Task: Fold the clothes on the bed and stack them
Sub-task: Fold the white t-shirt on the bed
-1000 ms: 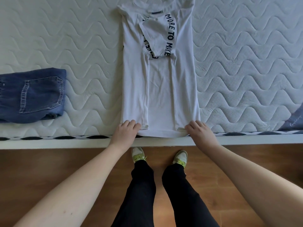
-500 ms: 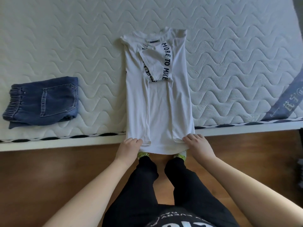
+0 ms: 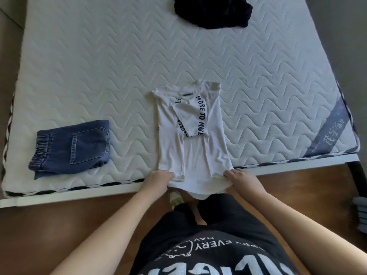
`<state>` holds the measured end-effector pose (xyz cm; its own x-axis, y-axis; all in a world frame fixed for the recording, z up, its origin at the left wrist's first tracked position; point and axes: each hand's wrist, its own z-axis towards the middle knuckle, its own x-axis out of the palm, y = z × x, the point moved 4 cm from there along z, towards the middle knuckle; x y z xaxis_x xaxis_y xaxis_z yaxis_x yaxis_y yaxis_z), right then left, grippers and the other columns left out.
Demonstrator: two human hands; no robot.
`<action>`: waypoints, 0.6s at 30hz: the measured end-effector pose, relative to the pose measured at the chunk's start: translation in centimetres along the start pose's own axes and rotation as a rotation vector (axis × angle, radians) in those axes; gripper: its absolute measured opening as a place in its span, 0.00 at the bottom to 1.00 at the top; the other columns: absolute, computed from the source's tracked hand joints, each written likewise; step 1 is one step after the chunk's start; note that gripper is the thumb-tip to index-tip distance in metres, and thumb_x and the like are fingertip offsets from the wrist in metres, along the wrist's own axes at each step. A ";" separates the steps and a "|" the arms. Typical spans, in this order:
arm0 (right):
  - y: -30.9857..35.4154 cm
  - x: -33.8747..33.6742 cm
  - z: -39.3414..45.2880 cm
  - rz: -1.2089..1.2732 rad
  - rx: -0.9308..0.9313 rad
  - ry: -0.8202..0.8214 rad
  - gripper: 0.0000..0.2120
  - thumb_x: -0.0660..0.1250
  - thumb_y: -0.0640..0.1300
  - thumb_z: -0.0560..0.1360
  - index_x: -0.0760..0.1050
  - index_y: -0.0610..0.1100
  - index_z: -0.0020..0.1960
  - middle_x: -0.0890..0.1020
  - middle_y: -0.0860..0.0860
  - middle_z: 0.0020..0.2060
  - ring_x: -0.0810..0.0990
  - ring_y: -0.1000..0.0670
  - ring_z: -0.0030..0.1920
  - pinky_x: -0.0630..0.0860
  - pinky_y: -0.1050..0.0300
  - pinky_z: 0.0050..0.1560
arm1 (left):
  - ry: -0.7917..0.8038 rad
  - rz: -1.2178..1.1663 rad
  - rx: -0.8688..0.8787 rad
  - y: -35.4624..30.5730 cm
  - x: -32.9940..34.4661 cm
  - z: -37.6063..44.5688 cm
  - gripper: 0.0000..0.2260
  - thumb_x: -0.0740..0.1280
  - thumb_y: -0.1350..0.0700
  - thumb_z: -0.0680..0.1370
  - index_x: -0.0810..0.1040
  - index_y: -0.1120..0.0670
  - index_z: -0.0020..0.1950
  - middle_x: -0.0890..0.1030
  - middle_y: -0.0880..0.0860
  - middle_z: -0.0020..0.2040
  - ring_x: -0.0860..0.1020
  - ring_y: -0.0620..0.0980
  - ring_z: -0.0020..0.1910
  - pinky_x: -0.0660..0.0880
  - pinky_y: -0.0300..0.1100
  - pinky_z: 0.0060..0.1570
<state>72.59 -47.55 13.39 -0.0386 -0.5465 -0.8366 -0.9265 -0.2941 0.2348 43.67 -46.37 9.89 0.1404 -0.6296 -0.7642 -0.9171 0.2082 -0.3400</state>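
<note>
Nearest: both hands grip the hem of the white T-shirt. Left hand pinches the hem's left corner, right hand the right corner, fingers curled into the cloth. The hem hangs off the near edge of the bed, sagging betw. the hands over a wooden floor.

The shirt is folded into a narrow strip w/ both sides turned in; long axis runs away from the person, hem near, collar far. Thin soft jersey, a few lengthwise creases. A sleeve lies folded across the upper part, its black-lettered band reading "MORE TO MAKE" (other lettering mostly hidden).

Left of the shirt, well apart: folded blue denim shorts, back pocket up, gathered waistband to the left, near the mattress edge.

Mattress top is white, quilted in wavy stitch lines.

Far edge: a crumpled dark garment, prob. black or navy, unfolded.
</note>
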 end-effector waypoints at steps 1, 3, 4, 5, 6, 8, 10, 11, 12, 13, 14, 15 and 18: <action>0.0 -1.5 0.7 0.015 -0.007 -0.044 0.15 0.63 0.31 0.72 0.75 0.42 0.56 0.80 0.46 0.43 0.78 0.43 0.46 0.68 0.52 0.42 | -0.015 -0.011 -0.010 0.1 -1.5 0.7 0.14 0.60 0.67 0.71 0.75 0.52 0.50 0.78 0.51 0.48 0.77 0.55 0.48 0.68 0.45 0.39; -0.5 -4.2 2.2 0.017 -0.031 -0.129 0.13 0.67 0.29 0.68 0.78 0.41 0.49 0.79 0.46 0.37 0.79 0.42 0.40 0.69 0.53 0.38 | -0.044 -0.056 -0.036 0.1 -4.4 2.1 0.12 0.60 0.67 0.72 0.75 0.51 0.47 0.79 0.52 0.46 0.77 0.56 0.45 0.69 0.46 0.38; -0.8 -5.5 3.1 0.019 -0.046 -0.162 0.11 0.70 0.29 0.67 0.78 0.40 0.47 0.79 0.46 0.35 0.79 0.42 0.37 0.69 0.53 0.36 | -0.063 -0.071 -0.045 0.1 -5.8 2.9 0.12 0.60 0.67 0.72 0.75 0.51 0.47 0.79 0.53 0.46 0.77 0.57 0.44 0.71 0.46 0.38; -1.2 -6.5 4.0 0.032 -0.056 -0.170 0.09 0.71 0.31 0.68 0.79 0.40 0.46 0.79 0.45 0.35 0.79 0.42 0.37 0.71 0.53 0.36 | -0.082 -0.082 -0.053 0.2 -7.1 3.7 0.13 0.59 0.68 0.71 0.74 0.51 0.46 0.79 0.53 0.45 0.76 0.56 0.43 0.70 0.46 0.38; -1.7 -7.5 5.0 0.051 -0.065 -0.174 0.07 0.70 0.32 0.70 0.79 0.39 0.46 0.79 0.44 0.36 0.79 0.41 0.38 0.73 0.51 0.38 | -0.100 -0.093 -0.062 0.3 -8.4 4.5 0.13 0.59 0.68 0.71 0.74 0.51 0.45 0.79 0.53 0.44 0.75 0.56 0.42 0.70 0.46 0.38; -2.9 -9.4 7.0 0.092 -0.100 -0.222 0.08 0.70 0.30 0.69 0.80 0.38 0.47 0.80 0.42 0.36 0.79 0.40 0.38 0.74 0.50 0.38 | -0.113 -0.110 -0.086 0.5 -10.4 6.1 0.12 0.58 0.69 0.71 0.72 0.52 0.43 0.77 0.53 0.42 0.75 0.55 0.41 0.67 0.45 0.36; -4.0 -11.1 9.1 0.110 -0.117 -0.232 0.10 0.70 0.29 0.68 0.82 0.37 0.48 0.81 0.41 0.39 0.81 0.39 0.39 0.74 0.51 0.37 | -0.114 -0.130 -0.106 0.7 -12.0 7.7 0.13 0.58 0.69 0.71 0.69 0.50 0.40 0.74 0.50 0.38 0.73 0.54 0.40 0.63 0.43 0.33; -4.7 -11.8 10.2 0.110 -0.120 -0.226 0.11 0.69 0.29 0.68 0.82 0.38 0.49 0.82 0.41 0.40 0.81 0.40 0.40 0.73 0.52 0.38 | -0.122 -0.142 -0.117 0.9 -12.8 8.6 0.13 0.58 0.68 0.70 0.69 0.50 0.40 0.74 0.49 0.37 0.73 0.54 0.39 0.62 0.43 0.31; -5.3 -12.5 11.3 0.108 -0.133 -0.236 0.12 0.69 0.29 0.68 0.83 0.38 0.49 0.82 0.42 0.41 0.81 0.40 0.41 0.72 0.54 0.37 | -0.132 -0.144 -0.123 1.2 -13.4 9.5 0.12 0.58 0.68 0.70 0.71 0.50 0.41 0.75 0.50 0.39 0.73 0.53 0.39 0.62 0.43 0.31; -5.9 -13.1 12.4 0.106 -0.138 -0.250 0.12 0.70 0.30 0.68 0.83 0.39 0.49 0.82 0.42 0.41 0.81 0.40 0.41 0.70 0.56 0.37 | -0.139 -0.137 -0.126 1.5 -14.0 10.4 0.12 0.59 0.67 0.70 0.74 0.51 0.44 0.77 0.51 0.41 0.74 0.54 0.40 0.65 0.44 0.33; -6.6 -13.6 13.5 0.109 -0.138 -0.249 0.11 0.69 0.31 0.70 0.83 0.39 0.50 0.82 0.42 0.41 0.81 0.40 0.42 0.70 0.56 0.37 | -0.149 -0.131 -0.129 1.9 -14.6 11.4 0.12 0.59 0.67 0.71 0.76 0.52 0.46 0.79 0.53 0.44 0.75 0.55 0.41 0.67 0.45 0.35; -7.3 -14.1 14.7 0.115 -0.131 -0.230 0.10 0.68 0.33 0.73 0.82 0.40 0.52 0.83 0.43 0.43 0.81 0.40 0.44 0.72 0.54 0.40 | -0.164 -0.130 -0.132 2.4 -15.2 12.4 0.13 0.60 0.67 0.71 0.77 0.52 0.48 0.80 0.53 0.45 0.77 0.56 0.43 0.68 0.45 0.37; -9.1 -15.5 18.4 0.157 -0.109 -0.217 0.07 0.67 0.39 0.77 0.81 0.41 0.54 0.83 0.45 0.45 0.81 0.41 0.47 0.74 0.52 0.44 | -0.182 -0.156 -0.145 4.1 -16.6 15.7 0.14 0.62 0.65 0.71 0.78 0.49 0.51 0.81 0.54 0.47 0.78 0.57 0.45 0.68 0.44 0.38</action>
<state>74.73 -21.96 15.07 -0.2690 -0.4146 -0.8694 -0.8577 -0.3076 0.4120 43.41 -23.26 12.59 0.3367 -0.4979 -0.7992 -0.9211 0.0021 -0.3894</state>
